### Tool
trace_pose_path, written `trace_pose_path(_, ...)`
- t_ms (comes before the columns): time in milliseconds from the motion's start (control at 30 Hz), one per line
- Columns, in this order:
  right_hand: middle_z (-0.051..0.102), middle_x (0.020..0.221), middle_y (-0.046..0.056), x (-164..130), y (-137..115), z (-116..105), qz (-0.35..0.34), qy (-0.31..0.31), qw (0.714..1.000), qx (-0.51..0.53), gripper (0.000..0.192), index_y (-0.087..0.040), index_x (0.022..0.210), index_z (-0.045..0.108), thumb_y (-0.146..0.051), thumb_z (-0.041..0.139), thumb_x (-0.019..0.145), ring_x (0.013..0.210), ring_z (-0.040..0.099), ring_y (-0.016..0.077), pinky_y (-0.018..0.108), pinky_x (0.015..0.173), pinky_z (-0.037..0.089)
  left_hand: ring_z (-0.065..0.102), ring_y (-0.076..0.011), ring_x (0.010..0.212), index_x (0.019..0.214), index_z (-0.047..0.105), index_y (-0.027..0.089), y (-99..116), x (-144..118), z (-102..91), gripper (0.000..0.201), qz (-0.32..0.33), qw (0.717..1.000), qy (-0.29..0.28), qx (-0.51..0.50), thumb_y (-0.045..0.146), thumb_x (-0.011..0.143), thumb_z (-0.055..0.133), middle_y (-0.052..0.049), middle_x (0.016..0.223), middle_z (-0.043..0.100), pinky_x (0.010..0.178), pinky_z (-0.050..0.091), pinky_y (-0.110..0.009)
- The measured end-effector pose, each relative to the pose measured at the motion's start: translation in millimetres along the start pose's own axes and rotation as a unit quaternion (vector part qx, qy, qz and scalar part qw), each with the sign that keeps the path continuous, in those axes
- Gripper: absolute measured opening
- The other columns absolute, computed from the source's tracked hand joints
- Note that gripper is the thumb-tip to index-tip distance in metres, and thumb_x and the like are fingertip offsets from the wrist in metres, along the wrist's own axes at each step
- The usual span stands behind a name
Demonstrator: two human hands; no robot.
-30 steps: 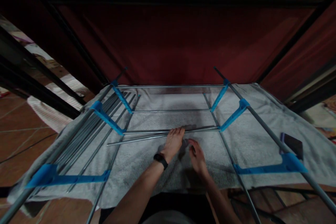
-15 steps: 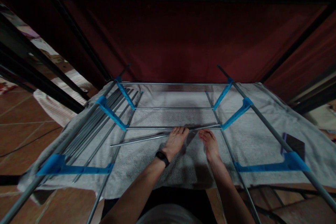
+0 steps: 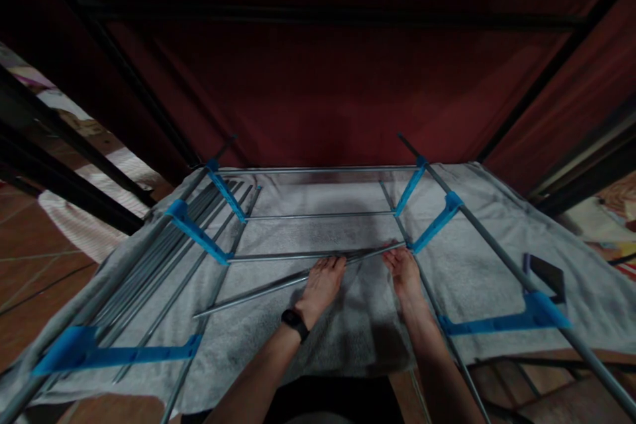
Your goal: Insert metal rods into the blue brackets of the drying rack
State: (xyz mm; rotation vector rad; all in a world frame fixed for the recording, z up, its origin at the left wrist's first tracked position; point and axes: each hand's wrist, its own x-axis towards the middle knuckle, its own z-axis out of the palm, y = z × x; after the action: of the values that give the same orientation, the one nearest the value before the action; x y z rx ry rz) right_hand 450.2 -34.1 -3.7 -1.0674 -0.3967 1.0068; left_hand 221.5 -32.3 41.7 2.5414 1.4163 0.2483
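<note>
Both hands grip a loose rod (image 3: 293,280) on the rack (image 3: 318,255): left hand (image 3: 322,283) mid-rod, right hand (image 3: 405,271) at its end beside the blue bracket (image 3: 431,232), unseated.

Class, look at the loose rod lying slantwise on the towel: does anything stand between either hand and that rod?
Nothing visible does. The left hand rests its fingers on the loose rod, and the right hand is at the rod's far end by the blue bracket. Only the towel lies beneath.
</note>
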Motion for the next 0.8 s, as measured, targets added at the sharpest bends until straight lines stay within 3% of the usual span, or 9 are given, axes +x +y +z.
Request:
trace_pose_path(167, 0.073, 0.085, -0.001, -3.6, 1.5, -4.5, 0.020, -0.006, 0.999, 0.030, 0.020, -0.025, 0.082, 0.061, -0.035, 0.076, 0.073, 0.077, 0.071, 0.0154, 0.028, 0.077, 0.061, 0.066, -0.0254, 0.112, 0.132, 0.055, 0.019, 5.1, -3.5, 0.4, 0.037, -0.001, 1.000, -0.020, 0.018, 0.020, 0.102, 0.034, -0.012, 0.123, 0.069, 0.103, 0.048, -0.042)
trace_pose_path(367, 0.076, 0.083, -0.001, 2.4, -2.4, -15.9, 0.050, 0.053, 0.996, 0.050, 0.020, -0.020, 0.092, 0.067, -0.035, 0.068, 0.079, 0.075, 0.072, 0.0140, 0.025, 0.074, 0.060, 0.065, -0.0241, 0.117, 0.134, 0.054, 0.017, 11.8, -6.9, -0.3, 0.046, 0.006, 0.998, -0.041, 0.047, 0.004, 0.095, 0.034, -0.014, 0.129, 0.067, 0.106, 0.046, -0.040)
trace_pose_path(600, 0.076, 0.083, 0.000, 10.2, -1.8, -28.3, 0.061, 0.047, 0.995, 0.065, 0.016, -0.020, 0.089, 0.066, -0.034, 0.066, 0.081, 0.076, 0.073, 0.0138, 0.024, 0.072, 0.060, 0.067, -0.0262, 0.113, 0.135, 0.057, 0.020, 15.2, -6.7, -1.2, 0.040, -0.015, 0.998, -0.056, -0.009, 0.029, 0.104, 0.033, -0.014, 0.126, 0.069, 0.102, 0.048, -0.042)
trace_pose_path(800, 0.076, 0.087, 0.002, 7.3, -0.6, -34.1, 0.099, 0.042, 0.991, 0.084, 0.012, -0.020, 0.089, 0.067, -0.025, 0.063, 0.079, 0.076, 0.074, 0.0142, 0.025, 0.071, 0.062, 0.067, -0.0251, 0.111, 0.131, 0.060, 0.022, 13.8, -8.9, -3.7, 0.041, -0.031, 0.997, -0.069, -0.025, 0.030, 0.104, 0.030, -0.012, 0.125, 0.069, 0.102, 0.048, -0.042)
